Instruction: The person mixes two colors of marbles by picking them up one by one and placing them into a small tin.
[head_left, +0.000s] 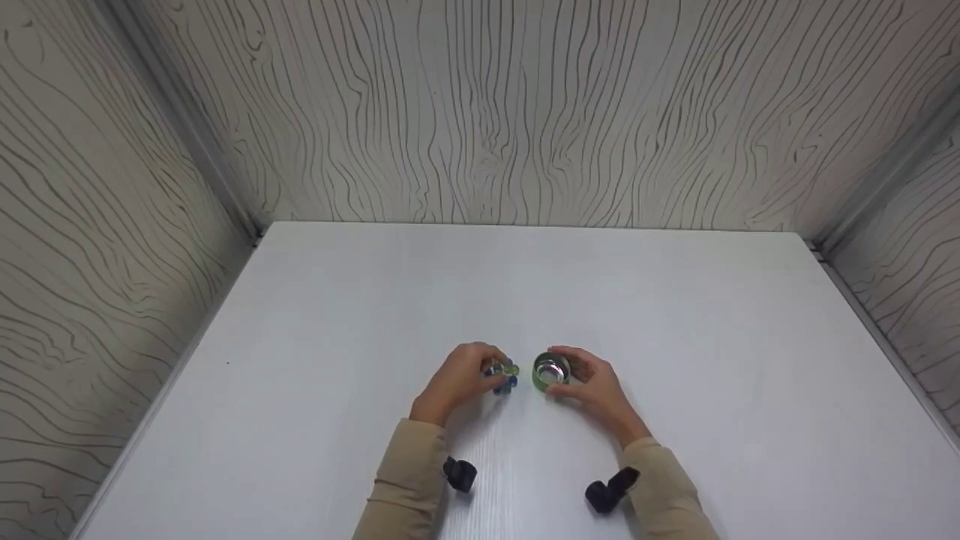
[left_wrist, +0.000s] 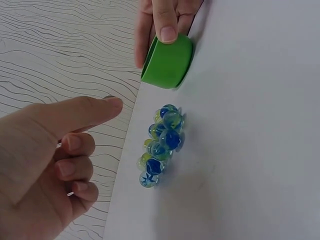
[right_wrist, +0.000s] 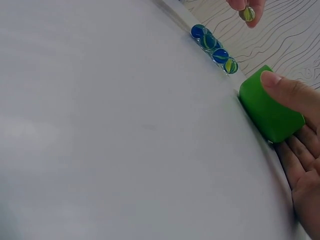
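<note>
Glass marbles (left_wrist: 159, 145), blue, clear and yellow-green, lie bunched together on the white table (head_left: 337, 300). Just above the bunch, my left hand (head_left: 457, 379) pinches one yellow-green marble (right_wrist: 247, 14) between thumb and fingertip, as the right wrist view shows. That marble is hidden behind the fingers in the left wrist view. My right hand (head_left: 604, 394) holds a small round green cup (left_wrist: 169, 62) by its side, thumb on the near side and fingers behind. The cup stands upright on the table to the right of the marbles, its silvery inside facing up.
A wood-grain patterned wall (head_left: 487, 112) rises behind the table, with similar panels at the left and right. Dark wrist cameras (head_left: 460, 475) stick out from both beige sleeves (head_left: 405, 476).
</note>
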